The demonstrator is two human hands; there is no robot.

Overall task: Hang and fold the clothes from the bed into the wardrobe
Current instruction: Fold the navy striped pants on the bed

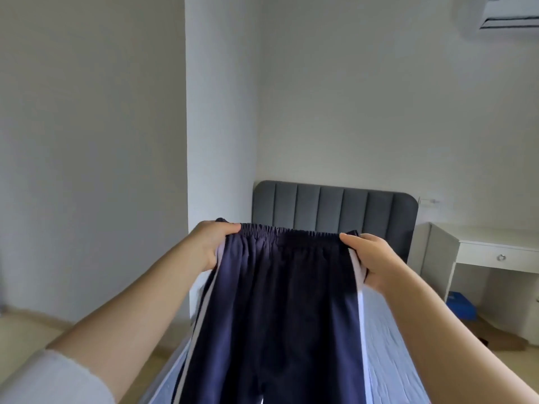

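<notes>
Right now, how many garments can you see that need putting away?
1: the navy trousers, held up over the bed, left hand and right hand gripping the waistband ends. They block much of the bed, so others may be hidden.

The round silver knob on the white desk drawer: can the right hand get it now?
Probably not. The right hand grips the navy white-striped trousers, and the round silver knob on the white desk sits far off beside the grey padded headboard.
</notes>
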